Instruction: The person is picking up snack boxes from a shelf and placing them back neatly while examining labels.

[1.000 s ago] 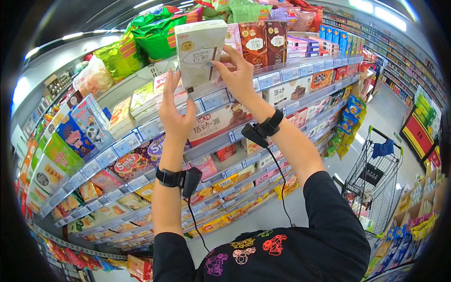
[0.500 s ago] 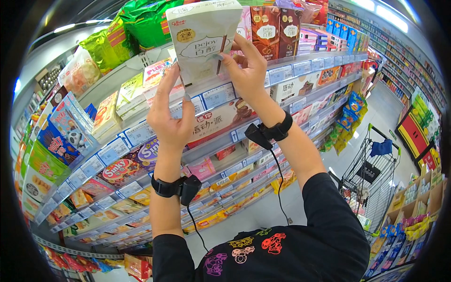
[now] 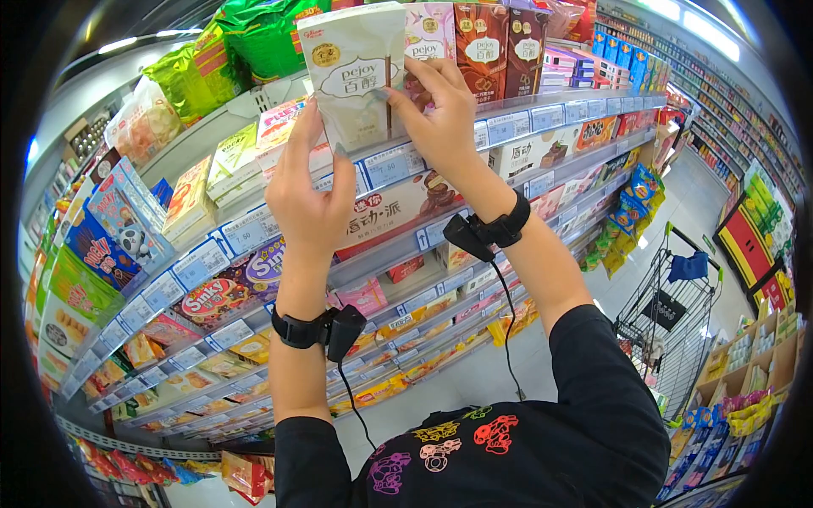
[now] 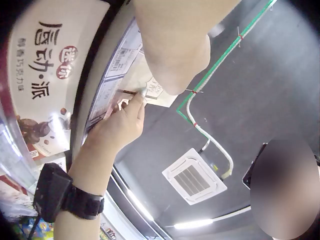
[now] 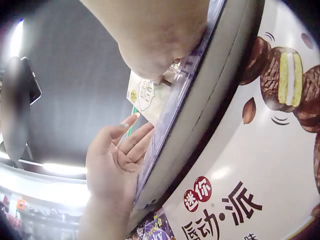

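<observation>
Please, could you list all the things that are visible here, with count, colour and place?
Pejoy box: one, white, at the hands
Brown boxes: at least two, brown, top shelf
Sinky boxes: at least two, red and purple, lower shelf
Price labels: many, mostly white-blue, shelf edges
Snack bags: several, green, above shelves
Cart: one, black-green, floor at right
Smaller goods: many, mixed colours, too small to count
Wristbands: two, black, wrists
Left hand, right hand: one each, bare, beside the box

Black short-sleeved shirt (image 3: pixel 517 453), colourful cartoon prints, black wrist straps (image 3: pixel 298 328)
</observation>
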Motion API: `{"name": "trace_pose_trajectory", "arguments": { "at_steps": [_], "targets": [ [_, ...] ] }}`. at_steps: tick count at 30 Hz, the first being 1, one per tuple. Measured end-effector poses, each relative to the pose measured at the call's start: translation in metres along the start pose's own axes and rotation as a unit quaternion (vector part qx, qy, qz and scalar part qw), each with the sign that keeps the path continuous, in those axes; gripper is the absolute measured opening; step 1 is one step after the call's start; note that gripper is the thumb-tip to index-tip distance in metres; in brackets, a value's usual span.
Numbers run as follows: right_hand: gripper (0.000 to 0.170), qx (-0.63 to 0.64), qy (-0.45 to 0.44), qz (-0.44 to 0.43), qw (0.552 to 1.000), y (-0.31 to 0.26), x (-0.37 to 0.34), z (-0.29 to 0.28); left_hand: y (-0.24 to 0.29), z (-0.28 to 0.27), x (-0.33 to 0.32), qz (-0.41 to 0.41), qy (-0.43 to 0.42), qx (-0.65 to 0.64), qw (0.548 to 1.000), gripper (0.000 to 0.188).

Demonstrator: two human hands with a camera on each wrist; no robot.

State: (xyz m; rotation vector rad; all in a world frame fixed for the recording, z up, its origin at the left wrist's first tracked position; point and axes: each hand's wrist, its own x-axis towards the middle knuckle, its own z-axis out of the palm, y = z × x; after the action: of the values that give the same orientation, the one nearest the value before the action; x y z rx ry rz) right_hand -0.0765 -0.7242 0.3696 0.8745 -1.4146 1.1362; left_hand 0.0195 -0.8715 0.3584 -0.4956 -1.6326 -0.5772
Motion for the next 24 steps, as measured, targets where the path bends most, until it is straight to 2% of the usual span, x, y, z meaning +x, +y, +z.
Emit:
{"name": "trace_pose_trajectory", "arguments": {
  "at_steps": [3, 9, 12, 18, 21, 24],
  "targets": [
    [0.048, -0.008, 0.000, 0.003, 1.000, -0.009, 0.001, -0.002, 0.002, 0.000, 0.000, -0.040, -0.021, 0.005, 0.999, 0.050],
    [0.056, -0.047, -0.018, -0.007, 0.999, -0.006, 0.001, 0.000, -0.001, 0.004, 0.003, -0.016, -0.024, 0.059, 0.998, 0.049],
    [0.057, -0.035, -0.044, 0.025, 0.998, -0.013, 0.002, -0.002, 0.006, 0.002, 0.005, -0.016, -0.049, 0.092, 0.994, 0.046],
    [0.055, -0.041, -0.033, 0.017, 0.998, -0.013, 0.001, 0.000, 0.004, 0.004, 0.001, 0.007, -0.057, 0.131, 0.990, 0.027],
    [0.041, -0.036, -0.018, 0.006, 0.999, -0.013, 0.001, 0.001, 0.002, 0.003, -0.001, 0.021, -0.081, 0.161, 0.983, 0.023],
    [0.023, -0.047, -0.043, 0.027, 0.998, -0.013, -0.001, -0.001, -0.002, 0.006, -0.005, 0.017, -0.089, 0.142, 0.986, 0.025]
  ]
}}
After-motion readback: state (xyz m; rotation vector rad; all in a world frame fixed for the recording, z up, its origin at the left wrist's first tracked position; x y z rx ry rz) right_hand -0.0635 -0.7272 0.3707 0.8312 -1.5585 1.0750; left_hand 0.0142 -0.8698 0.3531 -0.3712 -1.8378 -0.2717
